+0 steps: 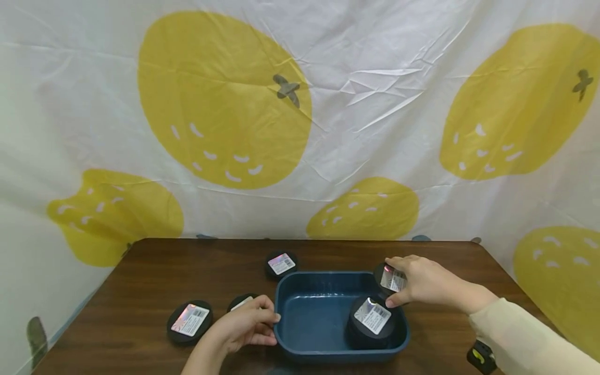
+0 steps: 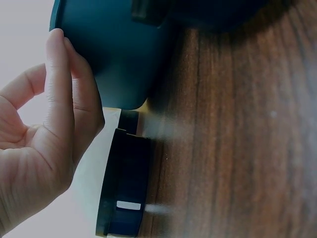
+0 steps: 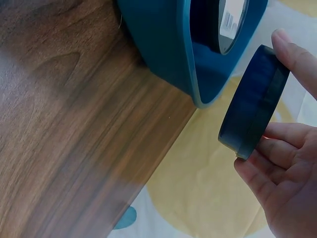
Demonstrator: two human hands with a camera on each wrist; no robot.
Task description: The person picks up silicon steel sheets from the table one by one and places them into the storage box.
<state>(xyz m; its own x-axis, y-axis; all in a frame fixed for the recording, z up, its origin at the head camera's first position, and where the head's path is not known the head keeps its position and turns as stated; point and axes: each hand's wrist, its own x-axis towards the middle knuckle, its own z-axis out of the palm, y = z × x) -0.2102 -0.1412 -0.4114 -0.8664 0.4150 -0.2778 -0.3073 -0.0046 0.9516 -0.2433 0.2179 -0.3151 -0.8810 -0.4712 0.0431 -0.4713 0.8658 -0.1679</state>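
My right hand (image 1: 419, 281) grips a round black tub (image 1: 390, 280) with a silvery barcode label, holding it over the back right corner of a blue rectangular bin (image 1: 323, 356). In the right wrist view the tub (image 3: 252, 101) is tilted between thumb and fingers, apart from the bin wall. Another black tub (image 1: 372, 329) with a white label stands inside the bin's right end. At the left rim, my left hand (image 1: 246, 325) pinches the bin's edge between thumb and fingers. Its fingertips (image 2: 55, 37) lie along the bin wall in the left wrist view.
Outside the bin on the brown wooden table (image 1: 140, 291) are three more labelled black tubs: one at far left (image 1: 189, 323), one behind the bin (image 1: 281, 264), and a tub (image 1: 240, 300) partly hidden by my left hand. A lemon-print cloth (image 1: 365, 130) hangs behind the table.
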